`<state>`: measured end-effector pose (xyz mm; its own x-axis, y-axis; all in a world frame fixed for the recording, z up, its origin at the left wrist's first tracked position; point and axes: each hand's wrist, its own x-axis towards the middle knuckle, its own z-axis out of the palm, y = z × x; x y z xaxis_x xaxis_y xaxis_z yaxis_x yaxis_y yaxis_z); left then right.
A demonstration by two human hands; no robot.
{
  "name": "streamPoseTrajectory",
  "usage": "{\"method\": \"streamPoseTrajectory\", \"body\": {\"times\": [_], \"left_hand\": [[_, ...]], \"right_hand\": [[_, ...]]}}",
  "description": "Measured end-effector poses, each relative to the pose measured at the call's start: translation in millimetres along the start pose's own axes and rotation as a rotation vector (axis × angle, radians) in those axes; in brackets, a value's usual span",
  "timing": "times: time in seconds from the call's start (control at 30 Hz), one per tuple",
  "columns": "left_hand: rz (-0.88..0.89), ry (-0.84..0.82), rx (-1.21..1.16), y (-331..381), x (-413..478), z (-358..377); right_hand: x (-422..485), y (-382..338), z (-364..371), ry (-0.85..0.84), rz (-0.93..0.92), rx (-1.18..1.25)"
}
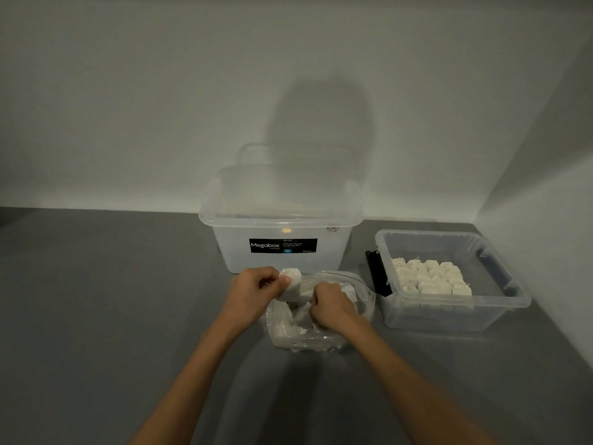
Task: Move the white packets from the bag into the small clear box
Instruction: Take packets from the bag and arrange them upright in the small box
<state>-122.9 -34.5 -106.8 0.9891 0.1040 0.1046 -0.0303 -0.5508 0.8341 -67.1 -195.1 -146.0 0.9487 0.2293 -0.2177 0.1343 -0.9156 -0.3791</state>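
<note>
A clear plastic bag (359, 293) lies open on the grey table, with several white packets inside. My left hand (256, 289) pinches a white packet (292, 282) just above the bag's left edge. Inside the bag's mouth, my right hand (330, 303) has its fingers curled among the packets; whether it grips one is hidden. The small clear box (500, 300) stands to the right of the bag. Several white packets (430, 277) lie in tidy rows on its floor.
A large clear storage box (279, 252) with a black Megabox label stands right behind the bag, its lid propped behind it. Walls meet in a corner at the right. A black latch (373, 271) sticks out of the small box's left side.
</note>
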Motion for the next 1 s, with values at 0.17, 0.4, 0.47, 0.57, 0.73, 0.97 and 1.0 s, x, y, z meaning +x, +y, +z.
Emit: {"method": "streamPoseTrajectory", "body": {"times": [0.17,0.4,0.47,0.57,0.73,0.97,1.0], "left_hand": [[-0.011,0.063,-0.056,15,4,-3],[0.072,0.079,-0.041,36,11,4],[0.092,0.062,-0.001,45,14,8],[0.086,0.035,-0.032,61,15,20],[0.118,0.020,-0.235,95,18,42],[0.190,0.059,-0.290,118,32,66],[0.190,0.058,-0.246,120,35,68]], "right_hand": [[-21,-1,-39,0.122,-0.123,0.116],[-43,18,-122,0.135,-0.158,0.419],[-47,24,-136,0.142,-0.101,0.607],[-51,33,-146,0.058,0.007,1.063],[-50,48,-140,-0.182,0.144,1.527],[-51,65,-147,-0.204,0.097,1.465],[-50,70,-149,-0.100,0.071,1.324]]}}
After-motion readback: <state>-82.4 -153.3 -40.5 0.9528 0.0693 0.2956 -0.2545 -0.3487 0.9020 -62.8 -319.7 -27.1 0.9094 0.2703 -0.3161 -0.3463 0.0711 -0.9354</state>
